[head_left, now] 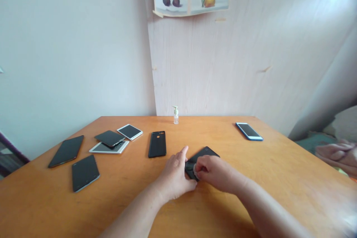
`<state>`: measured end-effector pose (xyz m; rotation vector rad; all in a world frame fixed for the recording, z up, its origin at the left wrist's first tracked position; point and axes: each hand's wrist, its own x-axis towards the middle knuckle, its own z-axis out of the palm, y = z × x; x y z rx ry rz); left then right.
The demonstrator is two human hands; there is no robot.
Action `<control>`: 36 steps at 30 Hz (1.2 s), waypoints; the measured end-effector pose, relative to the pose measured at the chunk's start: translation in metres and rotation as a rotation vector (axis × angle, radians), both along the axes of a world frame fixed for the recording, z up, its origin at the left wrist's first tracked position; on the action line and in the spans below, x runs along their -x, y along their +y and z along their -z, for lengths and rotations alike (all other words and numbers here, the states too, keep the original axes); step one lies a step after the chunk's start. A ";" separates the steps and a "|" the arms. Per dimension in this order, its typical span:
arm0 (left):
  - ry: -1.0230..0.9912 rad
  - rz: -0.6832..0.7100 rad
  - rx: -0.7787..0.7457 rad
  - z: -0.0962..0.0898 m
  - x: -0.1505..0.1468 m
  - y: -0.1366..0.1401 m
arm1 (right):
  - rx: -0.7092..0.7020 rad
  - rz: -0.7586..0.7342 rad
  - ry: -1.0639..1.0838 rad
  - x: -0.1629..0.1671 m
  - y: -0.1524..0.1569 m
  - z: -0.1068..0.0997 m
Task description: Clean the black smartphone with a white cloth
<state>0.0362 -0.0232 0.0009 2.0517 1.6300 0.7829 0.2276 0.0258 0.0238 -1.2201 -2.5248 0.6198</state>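
Note:
A black phone (208,151) lies flat on the table in front of me, turned at a slant. My left hand (176,174) grips its left end, the thumb at the near edge and the fingers at the far side. Over the phone's surface, my right hand (213,173) is closed on a small whitish wad (196,171), like a tissue or wipe, pressed against the phone. The right hand covers much of the phone. Just beyond my left hand lies a black phone case (157,144) with a round hole.
Several dark and white tablets and phones, such as a dark tablet (86,173), lie on the left of the wooden table (122,197), some overlapping. A small pump bottle (175,115) stands at the back edge. A blue-cased phone (249,131) lies back right.

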 end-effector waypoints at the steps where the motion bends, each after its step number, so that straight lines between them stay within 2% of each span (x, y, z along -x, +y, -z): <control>1: -0.002 -0.001 0.000 0.000 0.000 0.000 | -0.018 0.090 -0.045 -0.006 0.005 -0.001; 4: -0.001 0.006 0.005 -0.002 0.000 -0.001 | -0.104 0.422 -0.192 -0.028 0.025 -0.006; 6: 0.003 0.009 0.001 -0.003 -0.001 -0.001 | -0.124 0.483 -0.229 -0.032 0.029 -0.008; 8: 0.003 0.006 -0.009 -0.003 0.000 -0.001 | -0.096 0.350 -0.178 -0.025 0.021 -0.008; 11: -0.001 0.016 -0.028 -0.001 0.000 0.001 | -0.005 0.000 -0.016 -0.003 -0.001 -0.007; 13: -0.005 0.023 -0.029 0.000 0.001 0.001 | 0.049 -0.139 0.060 0.006 -0.009 -0.006; 15: -0.011 0.024 -0.015 0.000 0.001 0.001 | 0.073 -0.134 0.067 0.005 -0.009 -0.006; 19: -0.021 0.019 0.009 0.000 0.001 0.000 | 0.026 0.050 -0.003 -0.008 0.004 -0.005; 22: -0.015 0.018 -0.009 0.003 0.001 0.001 | 0.046 -0.065 0.042 -0.003 0.002 -0.003; 25: -0.008 0.030 -0.028 0.006 0.001 0.003 | -0.008 -0.149 0.094 0.016 -0.007 0.001; 30: -0.015 0.001 -0.021 0.003 -0.001 0.002 | -0.150 -0.002 0.029 0.031 -0.004 0.006; 36: -0.013 -0.020 -0.011 0.002 -0.004 0.001 | -0.202 0.364 -0.142 0.009 0.018 0.004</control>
